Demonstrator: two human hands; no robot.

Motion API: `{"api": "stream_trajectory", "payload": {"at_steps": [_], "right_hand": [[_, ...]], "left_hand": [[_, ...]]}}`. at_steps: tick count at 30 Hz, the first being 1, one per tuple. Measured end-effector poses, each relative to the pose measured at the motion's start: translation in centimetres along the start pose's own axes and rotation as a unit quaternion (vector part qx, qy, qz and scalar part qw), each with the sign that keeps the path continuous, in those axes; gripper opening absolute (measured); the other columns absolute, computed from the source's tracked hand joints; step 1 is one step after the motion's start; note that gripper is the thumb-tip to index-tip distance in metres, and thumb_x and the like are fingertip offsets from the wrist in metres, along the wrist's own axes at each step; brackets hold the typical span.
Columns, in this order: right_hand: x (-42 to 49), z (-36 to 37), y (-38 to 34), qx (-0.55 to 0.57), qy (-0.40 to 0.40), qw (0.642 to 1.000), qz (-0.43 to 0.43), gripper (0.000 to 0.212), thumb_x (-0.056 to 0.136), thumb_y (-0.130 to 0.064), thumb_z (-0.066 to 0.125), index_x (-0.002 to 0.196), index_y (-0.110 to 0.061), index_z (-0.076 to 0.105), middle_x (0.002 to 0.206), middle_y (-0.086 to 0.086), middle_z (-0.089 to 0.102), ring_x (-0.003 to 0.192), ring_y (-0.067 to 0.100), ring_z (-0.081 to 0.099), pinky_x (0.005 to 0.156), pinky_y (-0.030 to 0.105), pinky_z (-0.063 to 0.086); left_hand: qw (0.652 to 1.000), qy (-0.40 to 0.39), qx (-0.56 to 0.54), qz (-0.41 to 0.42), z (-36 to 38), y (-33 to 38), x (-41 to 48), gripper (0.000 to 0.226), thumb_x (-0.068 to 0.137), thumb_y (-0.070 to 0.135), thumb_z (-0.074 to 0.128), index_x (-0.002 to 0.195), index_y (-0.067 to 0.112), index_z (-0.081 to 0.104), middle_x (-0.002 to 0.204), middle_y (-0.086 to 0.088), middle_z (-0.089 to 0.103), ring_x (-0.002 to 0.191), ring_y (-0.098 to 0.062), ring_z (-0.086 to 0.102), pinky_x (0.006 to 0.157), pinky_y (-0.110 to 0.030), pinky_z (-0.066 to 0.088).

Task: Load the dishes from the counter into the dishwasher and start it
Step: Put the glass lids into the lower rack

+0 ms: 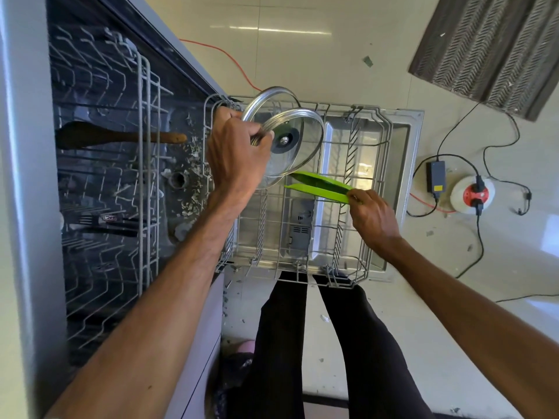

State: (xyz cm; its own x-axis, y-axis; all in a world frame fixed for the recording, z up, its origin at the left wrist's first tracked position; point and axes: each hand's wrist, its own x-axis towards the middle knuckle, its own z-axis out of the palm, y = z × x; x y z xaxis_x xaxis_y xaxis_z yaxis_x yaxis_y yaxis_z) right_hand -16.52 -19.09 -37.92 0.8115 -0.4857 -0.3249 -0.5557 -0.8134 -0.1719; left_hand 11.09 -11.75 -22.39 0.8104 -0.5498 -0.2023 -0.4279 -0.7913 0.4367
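Over the pulled-out lower rack (pixel 341 105) of the dishwasher, I saw both hands busy through the head camera. The left hand (pixel 239 155) was clenched on the edges of two glass lids (pixel 298 146), fingers curled round their metal rims. The nearer lid was tilted so that the fitting at its centre faced me, and the second lid's rim (pixel 266 101) showed behind it. Both hung above the rack's corner nearest the machine, not resting on the wires.

The right hand (pixel 373 217) was pinching the joined end of a pair of green tongs (pixel 320 187). Its two arms were spread and pointed toward the lids, above the middle of the rack (whether the upper tip touched the nearer lid's rim I could not tell).

The rack sat on the lowered door (pixel 405 164) and looked bare of dishes. To the left, the upper rack (pixel 148 176) held a wooden spatula (pixel 121 136) lying flat, with some cutlery (pixel 106 225) nearer me.

On the floor lay an orange cable (pixel 230 60), a power adapter (pixel 437 176) just beside a cable reel (pixel 472 195), and a grey mat (pixel 490 49).
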Motion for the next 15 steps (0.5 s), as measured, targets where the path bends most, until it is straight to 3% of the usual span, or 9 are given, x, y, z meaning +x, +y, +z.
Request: {"api": "stream_trajectory", "payload": {"at_steps": [2, 7, 10, 12, 15], "right_hand": [[0.6, 0.5, 0.3, -0.025, -0.033, 0.999, -0.001, 0.035, 0.079, 0.008, 0.073, 0.113, 0.002, 0.065, 0.117, 0.014, 0.064, 0.093, 0.032, 0.061, 0.070, 0.045, 0.059], [1.5, 0.8, -0.5, -0.071, -0.099, 0.992, 0.001, 0.041, 0.082, -0.002, 0.076, 0.121, -0.001, 0.064, 0.125, 0.015, 0.060, 0.104, 0.028, 0.058, 0.073, 0.038, 0.058], [0.9, 1.5, -0.4, -0.079, -0.124, 0.989, 0.012, 0.038, 0.082, -0.007, 0.076, 0.119, -0.009, 0.066, 0.130, 0.015, 0.055, 0.113, 0.027, 0.051, 0.083, 0.039, 0.055], [0.4, 2.1, 0.0, -0.077, -0.126, 0.989, 0.027, 0.034, 0.081, -0.007, 0.077, 0.114, -0.010, 0.069, 0.125, 0.016, 0.057, 0.112, 0.028, 0.051, 0.086, 0.041, 0.055], [0.7, 1.7, 0.7, 0.008, -0.083, 0.995, 0.054, 0.023, 0.081, 0.002, 0.075, 0.103, -0.004, 0.073, 0.108, 0.017, 0.062, 0.101, 0.031, 0.056, 0.078, 0.041, 0.056]], "left_hand": [[1.000, 0.002, -0.001, 0.005, 0.0, -0.2, -0.2, 0.022, 0.085, 0.032, 0.077, 0.102, 0.017, 0.077, 0.116, 0.000, 0.056, 0.096, -0.004, 0.044, 0.061, -0.009, 0.030], [1.000, -0.001, 0.002, 0.016, 0.4, -0.8, -1.0, 0.021, 0.084, 0.033, 0.077, 0.099, 0.018, 0.077, 0.113, 0.001, 0.056, 0.095, -0.006, 0.046, 0.068, -0.012, 0.030], [1.000, -0.015, 0.000, 0.022, 0.8, -1.0, -1.5, 0.022, 0.084, 0.033, 0.078, 0.100, 0.017, 0.077, 0.113, 0.000, 0.057, 0.097, -0.008, 0.048, 0.062, -0.009, 0.031], [0.999, -0.023, -0.005, 0.025, 1.1, -1.2, -1.9, 0.022, 0.084, 0.033, 0.078, 0.099, 0.016, 0.077, 0.108, 0.002, 0.054, 0.098, -0.012, 0.051, 0.068, -0.013, 0.038], [0.999, -0.032, -0.003, 0.019, 1.3, -1.2, -2.3, 0.024, 0.084, 0.032, 0.078, 0.101, 0.015, 0.077, 0.105, 0.006, 0.047, 0.098, -0.011, 0.049, 0.071, -0.023, 0.043]]}}
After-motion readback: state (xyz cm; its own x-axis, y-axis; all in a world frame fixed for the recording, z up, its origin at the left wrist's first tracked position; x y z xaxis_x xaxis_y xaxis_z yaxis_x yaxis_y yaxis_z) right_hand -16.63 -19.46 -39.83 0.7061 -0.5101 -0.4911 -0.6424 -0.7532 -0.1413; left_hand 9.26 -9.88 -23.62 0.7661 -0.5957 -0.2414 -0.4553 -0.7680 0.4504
